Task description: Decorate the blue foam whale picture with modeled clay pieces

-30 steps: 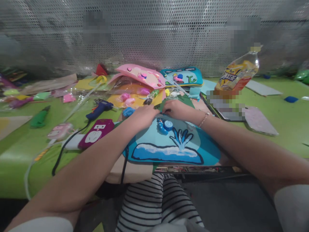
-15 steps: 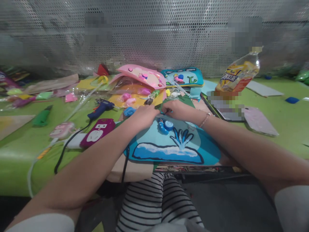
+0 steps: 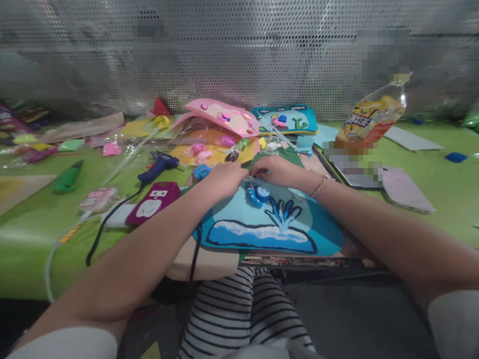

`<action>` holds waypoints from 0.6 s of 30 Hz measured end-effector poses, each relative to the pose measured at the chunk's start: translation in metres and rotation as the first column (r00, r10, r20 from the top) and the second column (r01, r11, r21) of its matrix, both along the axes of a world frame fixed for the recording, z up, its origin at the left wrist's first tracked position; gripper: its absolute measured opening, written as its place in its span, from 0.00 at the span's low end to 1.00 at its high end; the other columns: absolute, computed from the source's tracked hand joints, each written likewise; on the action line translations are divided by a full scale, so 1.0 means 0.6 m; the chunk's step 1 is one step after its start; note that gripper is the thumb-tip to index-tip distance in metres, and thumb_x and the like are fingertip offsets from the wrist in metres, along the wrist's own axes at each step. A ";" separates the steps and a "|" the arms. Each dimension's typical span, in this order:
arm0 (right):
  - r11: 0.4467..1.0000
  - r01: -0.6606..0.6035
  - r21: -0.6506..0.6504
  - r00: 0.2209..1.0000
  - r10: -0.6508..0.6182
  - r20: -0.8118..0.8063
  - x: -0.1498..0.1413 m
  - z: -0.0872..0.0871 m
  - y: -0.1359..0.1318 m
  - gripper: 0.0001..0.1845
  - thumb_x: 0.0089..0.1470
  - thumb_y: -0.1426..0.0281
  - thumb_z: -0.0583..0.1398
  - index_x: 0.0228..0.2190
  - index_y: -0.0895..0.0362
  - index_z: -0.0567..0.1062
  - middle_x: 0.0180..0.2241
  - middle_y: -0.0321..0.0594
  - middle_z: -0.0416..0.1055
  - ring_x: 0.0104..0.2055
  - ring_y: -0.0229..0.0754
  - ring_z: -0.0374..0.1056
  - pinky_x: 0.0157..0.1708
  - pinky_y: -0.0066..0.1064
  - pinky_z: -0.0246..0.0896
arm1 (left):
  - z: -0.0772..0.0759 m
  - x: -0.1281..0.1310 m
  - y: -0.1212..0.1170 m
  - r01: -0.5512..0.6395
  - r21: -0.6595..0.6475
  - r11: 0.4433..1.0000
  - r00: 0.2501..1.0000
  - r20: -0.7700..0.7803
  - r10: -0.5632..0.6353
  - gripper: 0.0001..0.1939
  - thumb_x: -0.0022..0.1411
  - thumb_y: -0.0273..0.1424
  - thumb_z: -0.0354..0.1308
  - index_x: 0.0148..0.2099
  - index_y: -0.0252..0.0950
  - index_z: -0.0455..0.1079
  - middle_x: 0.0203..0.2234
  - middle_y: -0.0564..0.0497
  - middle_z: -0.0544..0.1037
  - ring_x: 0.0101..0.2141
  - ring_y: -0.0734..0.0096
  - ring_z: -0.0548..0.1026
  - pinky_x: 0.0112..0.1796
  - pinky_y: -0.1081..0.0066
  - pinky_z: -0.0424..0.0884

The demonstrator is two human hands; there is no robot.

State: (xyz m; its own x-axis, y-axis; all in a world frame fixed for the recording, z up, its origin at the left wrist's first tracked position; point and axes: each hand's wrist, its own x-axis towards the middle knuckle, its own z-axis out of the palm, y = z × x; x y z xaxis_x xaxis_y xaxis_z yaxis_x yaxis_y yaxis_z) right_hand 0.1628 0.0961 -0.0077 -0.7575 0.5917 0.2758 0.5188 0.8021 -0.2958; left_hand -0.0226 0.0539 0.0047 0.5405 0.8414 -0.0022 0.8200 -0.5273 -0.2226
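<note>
Working at the far edge of the blue panel, both hands meet over a small part that cannot be made out. The left hand is curled, fingertips pressed down at the panel's top edge; the right hand touches it, fingers bunched as if pinching something tiny, though the pinched item is hidden. The panel lies flat at the near edge of the green table, just above the person's striped lap, with a blue snail figure stuck on it just below the fingertips. For a clean result, hold the panel flat with one hand, keep pressure even, and keep fingers clear of the glue gun resting to the left. A maroon case lies beside its cord. The tilted bottle carries a yellow label; its lettering is too blurred to read.
</note>
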 end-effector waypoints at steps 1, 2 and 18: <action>1.000 0.003 0.004 1.000 -0.003 -0.003 0.000 0.000 0.000 0.17 0.45 0.85 0.54 0.32 0.60 0.79 0.34 0.41 0.78 0.35 0.38 0.71 0.38 0.28 0.62 | 0.000 0.000 0.000 0.001 0.002 1.000 1.000 -0.002 -0.001 0.20 0.58 0.21 0.46 0.50 0.37 0.70 0.40 0.43 0.73 0.41 0.60 0.73 0.35 0.66 0.63; 1.000 0.006 0.006 1.000 -0.006 -0.008 -0.001 0.000 0.000 0.17 0.45 0.85 0.54 0.32 0.60 0.79 0.33 0.41 0.78 0.35 0.38 0.71 0.38 0.28 0.62 | 0.000 0.000 0.000 0.002 0.000 1.000 1.000 -0.003 -0.002 0.20 0.58 0.21 0.46 0.50 0.37 0.70 0.40 0.43 0.73 0.41 0.59 0.73 0.35 0.67 0.63; 0.997 -0.022 0.071 0.997 0.027 -0.072 -0.005 -0.012 0.003 0.10 0.47 0.82 0.57 0.29 0.61 0.78 0.30 0.43 0.75 0.33 0.38 0.68 0.35 0.27 0.61 | 0.008 0.004 -0.005 -0.023 -0.017 1.000 1.000 0.002 0.023 0.18 0.59 0.21 0.46 0.48 0.35 0.71 0.38 0.44 0.74 0.41 0.60 0.73 0.34 0.67 0.63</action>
State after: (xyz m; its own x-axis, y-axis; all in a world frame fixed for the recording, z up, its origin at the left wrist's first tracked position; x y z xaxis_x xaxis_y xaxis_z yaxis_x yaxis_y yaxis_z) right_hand 0.1601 0.0978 -0.0151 -0.7479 0.5506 0.3709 0.4783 0.8343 -0.2740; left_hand -0.0200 0.0510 0.0096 0.5211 0.8534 -0.0157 0.8323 -0.5121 -0.2121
